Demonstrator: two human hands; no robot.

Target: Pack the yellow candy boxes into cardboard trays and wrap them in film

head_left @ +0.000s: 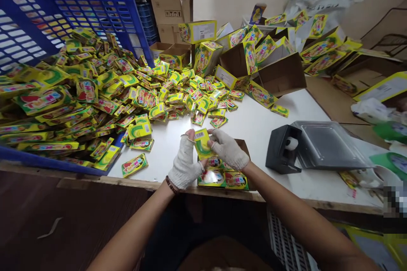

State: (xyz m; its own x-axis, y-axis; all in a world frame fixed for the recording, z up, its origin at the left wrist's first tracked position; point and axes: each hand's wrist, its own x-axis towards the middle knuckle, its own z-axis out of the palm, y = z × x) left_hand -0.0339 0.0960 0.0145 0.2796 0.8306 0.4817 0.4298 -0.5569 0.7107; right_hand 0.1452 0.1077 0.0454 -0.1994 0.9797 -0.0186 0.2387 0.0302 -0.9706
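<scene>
- Yellow-green printed cartons (95, 97) form a huge loose heap across the left of the white table (254, 127), banked against a tilted blue plastic crate (63, 8) at far left.
- Open brown cardboard boxes (280, 74) and larger yellow boxes (322, 57) lie jumbled along the far right, with stacked shipping cartons (168, 8) behind the heap.
- Far more cartons lie in the heap than in the small stack (222, 175), which sits on a brown cardboard tray (243, 146) near the table's near edge.
- That edge runs just below the hands, and both forearms cross it.
- To the right, a black tape dispenser (281, 149) and a grey metal tray (327, 144) stand well apart from the right hand (229, 149).
- The right hand and left hand (185, 163), both in white fingerless knit gloves, are closed on a single carton (202, 144), pinching it between them just above the small stack, its barcode facing up.
- A beaded bracelet (171, 185) circles the left wrist.
</scene>
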